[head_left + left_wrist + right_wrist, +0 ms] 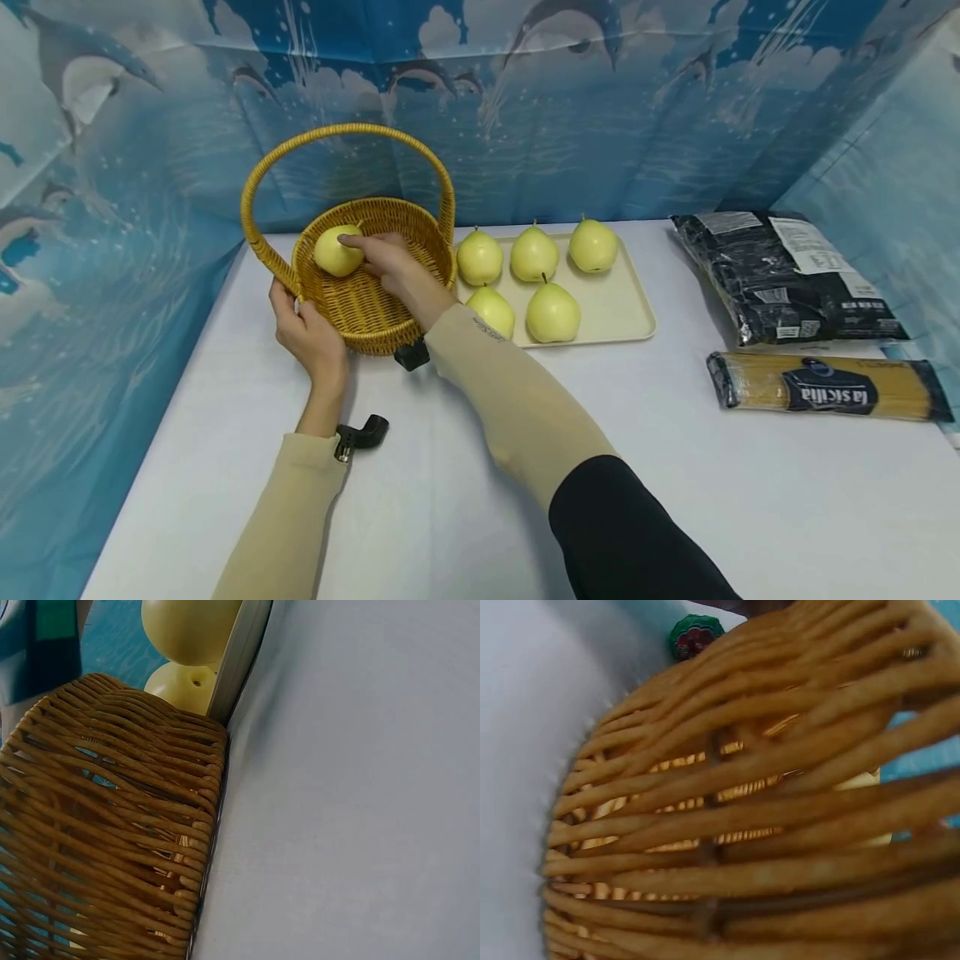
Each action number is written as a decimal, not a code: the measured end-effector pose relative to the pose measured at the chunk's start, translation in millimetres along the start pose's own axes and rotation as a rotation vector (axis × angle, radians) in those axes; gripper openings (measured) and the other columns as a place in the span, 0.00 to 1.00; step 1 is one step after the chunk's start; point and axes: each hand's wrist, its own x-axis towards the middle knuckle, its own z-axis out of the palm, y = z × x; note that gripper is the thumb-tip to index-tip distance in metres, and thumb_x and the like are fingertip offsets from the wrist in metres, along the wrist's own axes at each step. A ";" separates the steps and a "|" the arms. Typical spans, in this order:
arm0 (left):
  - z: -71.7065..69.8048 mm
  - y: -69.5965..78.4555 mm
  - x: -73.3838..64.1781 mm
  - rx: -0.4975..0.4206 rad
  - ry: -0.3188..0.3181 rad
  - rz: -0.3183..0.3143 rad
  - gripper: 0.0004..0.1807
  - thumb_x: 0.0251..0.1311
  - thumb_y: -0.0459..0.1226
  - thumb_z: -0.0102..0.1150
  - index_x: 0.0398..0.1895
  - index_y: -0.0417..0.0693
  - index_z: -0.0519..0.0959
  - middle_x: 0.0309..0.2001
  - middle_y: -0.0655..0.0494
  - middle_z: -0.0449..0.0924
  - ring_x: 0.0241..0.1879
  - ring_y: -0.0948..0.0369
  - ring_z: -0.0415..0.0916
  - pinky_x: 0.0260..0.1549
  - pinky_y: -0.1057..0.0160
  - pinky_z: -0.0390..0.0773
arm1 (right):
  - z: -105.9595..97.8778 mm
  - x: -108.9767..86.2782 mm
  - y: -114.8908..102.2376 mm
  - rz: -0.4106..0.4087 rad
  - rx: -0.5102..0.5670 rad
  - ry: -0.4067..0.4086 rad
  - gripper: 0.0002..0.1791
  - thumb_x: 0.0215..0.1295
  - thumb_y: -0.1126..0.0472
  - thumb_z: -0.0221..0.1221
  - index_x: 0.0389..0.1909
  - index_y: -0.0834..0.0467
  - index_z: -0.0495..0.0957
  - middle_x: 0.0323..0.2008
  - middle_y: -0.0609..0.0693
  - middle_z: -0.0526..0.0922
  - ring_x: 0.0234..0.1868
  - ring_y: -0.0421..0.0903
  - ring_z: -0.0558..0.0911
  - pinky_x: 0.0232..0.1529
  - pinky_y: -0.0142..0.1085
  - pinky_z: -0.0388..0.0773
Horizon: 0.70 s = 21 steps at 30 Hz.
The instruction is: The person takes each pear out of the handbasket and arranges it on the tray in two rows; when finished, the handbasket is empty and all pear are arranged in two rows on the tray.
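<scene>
In the head view, a yellow wicker basket with a tall hoop handle stands at the back left of the white table. My left hand grips its left side near the foot of the handle. Reaching in over the near rim, my right hand holds a pale yellow-green pear inside the basket, by the left wall. Both wrist views show mostly the outer weave of the basket, so neither shows the fingers' hold clearly.
Right of the basket lies a cream tray with several pears on it. Farther right are a black plastic package and a pack of spaghetti. A blue dolphin-print cloth hangs behind the table.
</scene>
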 end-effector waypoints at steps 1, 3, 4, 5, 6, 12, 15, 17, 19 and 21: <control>-0.5 -3.6 1.2 0.005 0.002 0.004 0.30 0.71 0.23 0.36 0.75 0.38 0.69 0.69 0.40 0.77 0.68 0.47 0.75 0.67 0.49 0.71 | 1.7 1.1 -0.2 0.004 0.001 0.001 0.33 0.69 0.54 0.70 0.69 0.63 0.72 0.71 0.56 0.73 0.72 0.55 0.76 0.72 0.46 0.71; -1.2 -12.5 4.3 0.017 0.004 0.011 0.30 0.71 0.24 0.36 0.75 0.40 0.70 0.69 0.43 0.78 0.68 0.50 0.75 0.66 0.52 0.72 | 5.4 3.0 -0.6 0.009 0.000 0.006 0.33 0.69 0.54 0.70 0.69 0.63 0.72 0.70 0.56 0.74 0.70 0.54 0.77 0.71 0.46 0.72; -1.4 -16.9 5.7 0.024 0.002 0.015 0.30 0.72 0.24 0.37 0.75 0.42 0.70 0.70 0.45 0.78 0.68 0.52 0.75 0.67 0.54 0.72 | 7.2 4.1 -0.7 0.009 -0.003 0.011 0.32 0.69 0.55 0.71 0.68 0.64 0.73 0.69 0.56 0.76 0.69 0.53 0.78 0.71 0.45 0.73; -1.6 -20.8 6.8 0.029 -0.001 0.019 0.30 0.72 0.25 0.37 0.75 0.44 0.70 0.70 0.47 0.78 0.68 0.54 0.75 0.67 0.56 0.72 | 9.0 5.0 -0.8 0.006 -0.003 0.014 0.31 0.68 0.55 0.71 0.67 0.65 0.74 0.68 0.57 0.77 0.68 0.53 0.79 0.70 0.45 0.74; -1.7 -24.1 7.6 0.031 -0.006 0.025 0.30 0.72 0.25 0.37 0.75 0.45 0.71 0.69 0.48 0.78 0.68 0.55 0.76 0.66 0.56 0.73 | 11.0 6.0 -0.7 0.002 -0.006 0.026 0.30 0.68 0.56 0.71 0.65 0.65 0.76 0.66 0.57 0.78 0.67 0.53 0.80 0.69 0.45 0.76; -1.1 -29.2 7.6 0.022 -0.020 0.027 0.31 0.72 0.26 0.37 0.76 0.50 0.71 0.69 0.52 0.79 0.65 0.53 0.78 0.62 0.51 0.76 | 20.0 13.1 -0.4 -0.031 -0.027 0.118 0.31 0.63 0.61 0.75 0.63 0.66 0.76 0.60 0.58 0.81 0.61 0.52 0.83 0.61 0.41 0.81; -1.5 -28.8 6.8 0.029 -0.016 0.030 0.31 0.72 0.26 0.37 0.76 0.51 0.71 0.68 0.51 0.80 0.64 0.52 0.78 0.61 0.50 0.76 | 22.8 17.6 1.9 -0.027 -0.093 0.165 0.30 0.59 0.60 0.78 0.59 0.64 0.79 0.56 0.56 0.83 0.57 0.50 0.84 0.58 0.40 0.82; -2.1 -29.0 6.8 0.035 -0.013 0.029 0.31 0.72 0.26 0.37 0.75 0.52 0.72 0.68 0.51 0.80 0.63 0.51 0.79 0.60 0.51 0.77 | 24.5 19.7 3.9 -0.028 -0.131 0.181 0.27 0.57 0.59 0.78 0.57 0.63 0.82 0.54 0.55 0.85 0.55 0.49 0.85 0.57 0.40 0.83; -2.9 -29.4 7.3 0.035 -0.011 0.027 0.31 0.72 0.27 0.37 0.75 0.53 0.72 0.67 0.50 0.80 0.62 0.50 0.79 0.58 0.51 0.77 | 26.0 21.1 5.7 -0.032 -0.160 0.199 0.29 0.56 0.58 0.79 0.57 0.61 0.82 0.54 0.54 0.84 0.55 0.49 0.84 0.56 0.40 0.83; -3.8 -29.7 8.0 0.034 -0.005 0.024 0.31 0.72 0.27 0.37 0.74 0.54 0.73 0.67 0.49 0.80 0.62 0.49 0.79 0.58 0.51 0.77 | 27.4 21.3 7.0 -0.038 -0.175 0.201 0.31 0.56 0.57 0.80 0.59 0.61 0.81 0.55 0.54 0.84 0.55 0.49 0.84 0.56 0.40 0.83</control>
